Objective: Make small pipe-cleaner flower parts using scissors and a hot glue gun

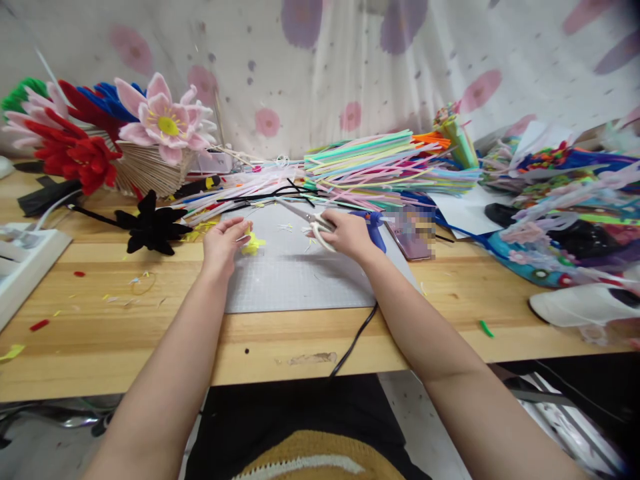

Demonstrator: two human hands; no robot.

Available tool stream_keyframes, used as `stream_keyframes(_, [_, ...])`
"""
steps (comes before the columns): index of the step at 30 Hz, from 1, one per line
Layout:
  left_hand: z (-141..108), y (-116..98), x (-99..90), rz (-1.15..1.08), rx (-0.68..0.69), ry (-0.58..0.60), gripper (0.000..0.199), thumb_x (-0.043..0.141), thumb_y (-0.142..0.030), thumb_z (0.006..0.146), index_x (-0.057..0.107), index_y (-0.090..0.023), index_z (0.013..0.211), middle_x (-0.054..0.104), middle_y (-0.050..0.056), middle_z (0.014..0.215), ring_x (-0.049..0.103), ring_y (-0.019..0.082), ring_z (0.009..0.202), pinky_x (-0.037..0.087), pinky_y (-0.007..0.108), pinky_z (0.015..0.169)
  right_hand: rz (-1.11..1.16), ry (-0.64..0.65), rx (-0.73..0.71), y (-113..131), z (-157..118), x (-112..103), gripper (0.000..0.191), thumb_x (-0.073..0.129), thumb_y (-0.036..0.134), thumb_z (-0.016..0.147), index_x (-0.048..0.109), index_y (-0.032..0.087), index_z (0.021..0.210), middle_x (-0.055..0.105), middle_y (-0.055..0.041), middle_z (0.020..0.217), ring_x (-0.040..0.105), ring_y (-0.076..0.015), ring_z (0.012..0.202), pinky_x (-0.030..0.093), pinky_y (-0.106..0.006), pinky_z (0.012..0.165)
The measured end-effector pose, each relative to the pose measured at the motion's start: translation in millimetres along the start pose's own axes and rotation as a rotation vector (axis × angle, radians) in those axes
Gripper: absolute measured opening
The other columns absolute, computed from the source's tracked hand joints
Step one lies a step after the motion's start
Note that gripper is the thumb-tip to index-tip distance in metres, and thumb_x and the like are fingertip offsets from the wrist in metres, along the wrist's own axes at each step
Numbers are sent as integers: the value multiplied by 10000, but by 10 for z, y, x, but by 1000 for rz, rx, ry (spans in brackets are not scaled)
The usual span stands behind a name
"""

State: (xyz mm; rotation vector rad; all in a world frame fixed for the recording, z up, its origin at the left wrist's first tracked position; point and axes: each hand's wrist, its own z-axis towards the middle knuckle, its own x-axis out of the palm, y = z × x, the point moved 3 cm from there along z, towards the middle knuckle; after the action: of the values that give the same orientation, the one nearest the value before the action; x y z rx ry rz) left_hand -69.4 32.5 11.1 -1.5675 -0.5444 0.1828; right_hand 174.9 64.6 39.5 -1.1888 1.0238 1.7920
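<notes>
At the left part of the grey cutting mat (300, 287), my left hand (225, 243) has its thumb and fingers closed on a small yellow fuzzy piece (253, 244). My right hand (343, 233) grips white-handled scissors (323, 233) over the mat's upper middle, their blades pointing up and left. Small white and yellow scraps (285, 228) lie on the mat between my hands. Behind my right hand is a blue glue gun (375, 230), partly hidden by the hand.
Colored pipe cleaners (370, 160) are heaped behind the mat. A phone (411, 232) lies at its right. A black fuzzy flower (153, 225) and a power strip (30, 273) are at left, with pink and red flowers behind. Craft supplies and a white object (575, 305) sit at right.
</notes>
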Motion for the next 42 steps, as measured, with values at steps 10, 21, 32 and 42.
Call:
stream_keyframes(10, [47,14,-60,650,218,47,247,706,-297,605,683,-206,834,679,28,721,617,177,706,454,298,713,-284,339,-48,-48,732,49,319,566,253,735,622,164,1035,657,-135,1063,602,-251,934,408,-289,701])
stream_keyframes(21, [34,55,-10,905,397,202,388,689,-214,610,691,-259,995,699,63,912,552,273,1002,377,401,933,-245,356,14,-188,1060,322,377,572,147,706,648,183,1073,653,-116,1084,592,-246,979,434,-291,762])
stream_keyframes(32, [28,60,26,952,409,177,351,565,-202,714,666,-213,1049,714,65,865,588,254,973,343,416,972,137,10,-49,-1,529,272,276,445,161,792,628,176,999,662,-64,1010,575,-177,909,408,-273,777])
stream_keyframes(42, [20,63,49,892,450,154,411,665,-216,651,651,-242,1060,715,45,897,553,260,1049,266,432,1024,269,149,13,-96,32,315,202,528,187,752,597,205,941,680,-32,884,601,-167,804,420,-266,697])
